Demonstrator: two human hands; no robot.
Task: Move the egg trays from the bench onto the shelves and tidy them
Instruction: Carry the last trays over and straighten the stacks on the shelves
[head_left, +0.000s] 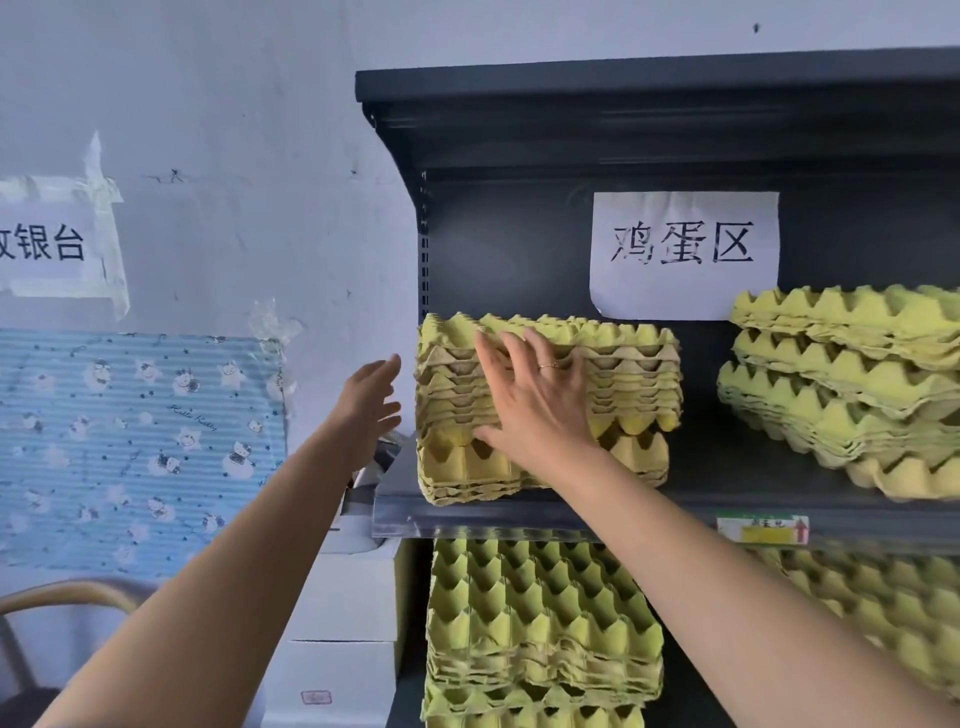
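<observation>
A stack of yellow-green pulp egg trays (628, 384) sits at the left end of the dark upper shelf (519, 514). My right hand (535, 395) lies flat against the stack's front face, fingers spread, a ring on one finger. My left hand (371, 400) hovers open just left of the stack, beside the shelf's side, not touching it. A second, uneven stack of trays (852, 384) sits at the right on the same shelf. More tray stacks fill the lower shelf: one at the left (540, 634), another at the right (883, 613).
A white paper sign (683, 254) hangs on the shelf's back panel. White boxes (343, 649) stand left of the shelf unit. The wall carries a taped sign (52, 244) and blue patterned paper (135, 447). A chair back (62, 597) shows at the lower left.
</observation>
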